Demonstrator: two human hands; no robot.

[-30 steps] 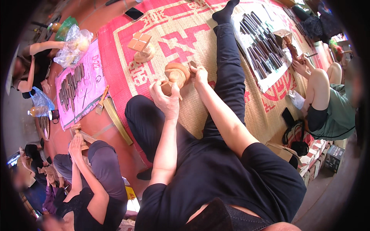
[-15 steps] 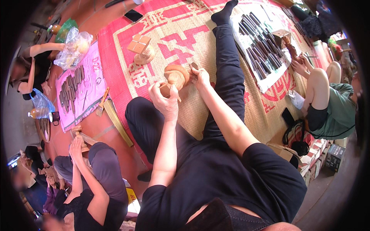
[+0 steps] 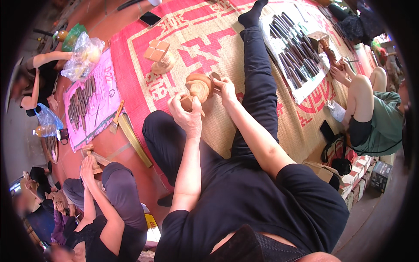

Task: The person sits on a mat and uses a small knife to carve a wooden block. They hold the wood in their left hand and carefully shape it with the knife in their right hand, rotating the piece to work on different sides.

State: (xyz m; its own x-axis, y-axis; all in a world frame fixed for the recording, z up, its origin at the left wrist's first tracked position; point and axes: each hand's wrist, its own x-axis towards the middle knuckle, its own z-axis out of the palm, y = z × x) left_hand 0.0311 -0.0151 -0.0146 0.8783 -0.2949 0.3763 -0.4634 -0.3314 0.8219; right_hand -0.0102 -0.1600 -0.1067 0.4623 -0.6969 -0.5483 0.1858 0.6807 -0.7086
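While the left hand (image 3: 187,117) grips a turned wooden piece (image 3: 200,86), the right hand (image 3: 226,91) holds a small dark flat piece (image 3: 215,77) by its rounded rim.

Both hands are above a red-and-straw mat (image 3: 218,129), inward from its left edge, between a bent left knee (image 3: 158,126) and an outstretched right leg (image 3: 260,83). The left fingers are clamped on the wooden piece's blocky near end; the right fingers pinch the flat piece, though whether it touches the rim is unclear. A loosened left grip or uneven push could probably twist the wood, or let the flat piece slip toward the left fingers. A second wooden piece (image 3: 158,53) stands nearer the mat's left edge; patterned mat stretches toward the far edge, while the leg limits room rightward.
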